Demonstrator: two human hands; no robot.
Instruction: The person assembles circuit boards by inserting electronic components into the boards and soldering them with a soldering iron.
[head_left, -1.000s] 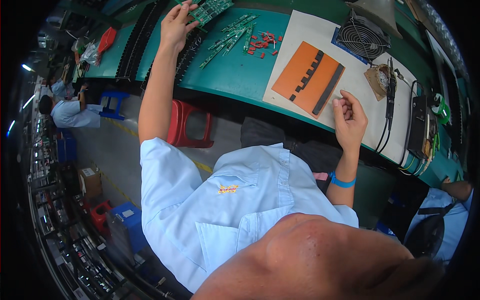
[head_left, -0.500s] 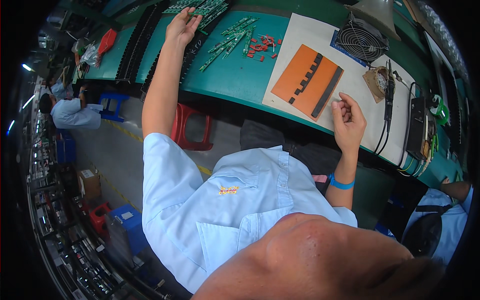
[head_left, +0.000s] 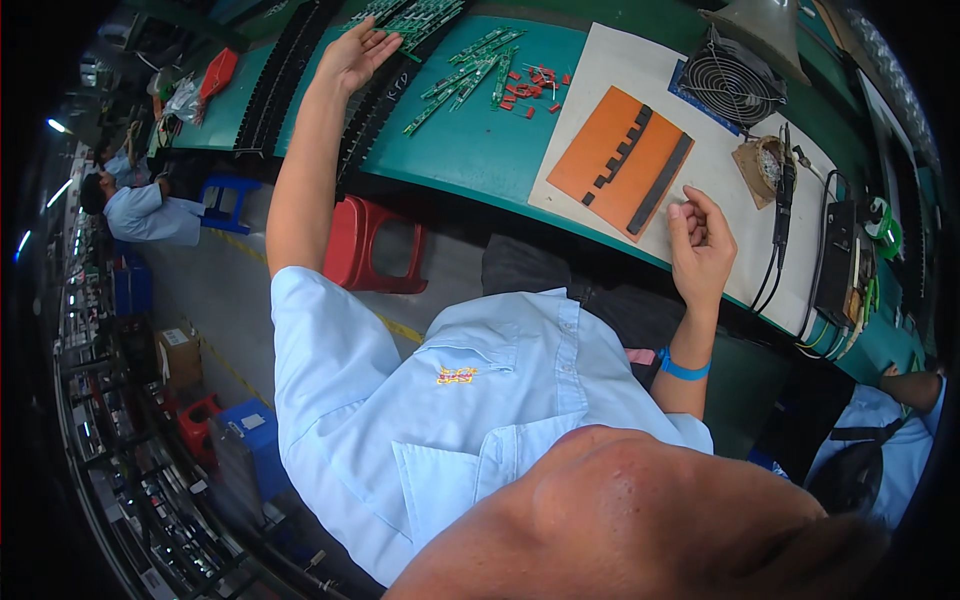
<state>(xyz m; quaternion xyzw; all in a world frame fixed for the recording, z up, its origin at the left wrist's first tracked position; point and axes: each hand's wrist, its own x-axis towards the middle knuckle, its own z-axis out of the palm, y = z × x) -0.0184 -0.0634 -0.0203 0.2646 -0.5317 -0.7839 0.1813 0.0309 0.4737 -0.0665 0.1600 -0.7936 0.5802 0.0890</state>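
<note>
At the far left of the bench, my left hand (head_left: pixel 358 58) reaches out palm up, its fingers apart and nothing visible in them. Its fingertips are beside a stack of narrow green circuit boards (head_left: pixel 425 14) lying across a black slotted rack (head_left: pixel 372 105). My right hand (head_left: pixel 702 243) hovers by the near edge of the bench with loosely curled fingers, the thumb apart from the index finger; no object shows in it. Just left of it lies an orange board (head_left: pixel 577 158) with a stepped black strip and a straight black strip.
Loose green circuit boards (head_left: pixel 465 75) and small red parts (head_left: pixel 535 85) lie mid-bench. To the right are a black fan (head_left: pixel 735 82), a soldering iron (head_left: pixel 786 190), its cables and a black box (head_left: pixel 836 255). A red stool (head_left: pixel 345 245) stands below. Co-workers sit left and right.
My left hand has drawn slightly left, away from the stacked boards, and its fingers have spread. My right hand has barely moved. The bench view has shifted a little.
</note>
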